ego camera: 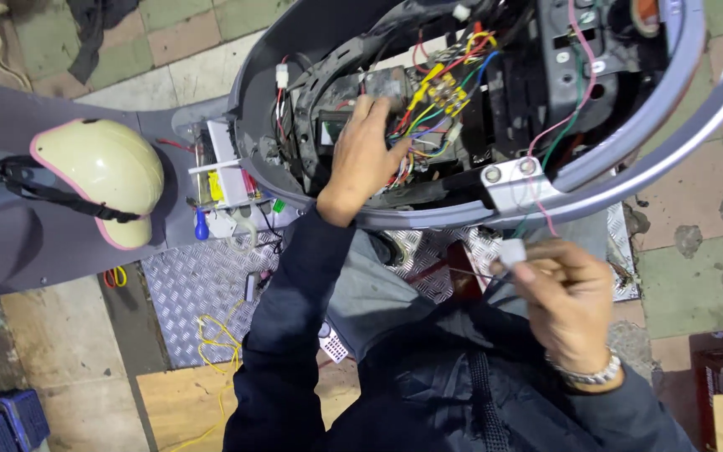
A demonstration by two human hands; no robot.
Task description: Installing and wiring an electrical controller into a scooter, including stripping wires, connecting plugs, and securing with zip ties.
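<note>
Grey plastic scooter body shell [629,159] fills the upper right of the frame, seat compartment open w/ a tangle of yellow, red and green wires [433,105] exposed at centre top. Left hand [361,155] reaches in, fingers spread flat on a dark box-shaped module [332,130], gripping nothing. Right hand [566,301], lower right, pinches a small white plastic connector [512,251] between thumb and fingertips, probably on a thin lead. Cream half-shell helmet [102,176] sits at left. Wiring looks mid-job: panels off, connector unplugged, loose leads not yet tidied.
</note>
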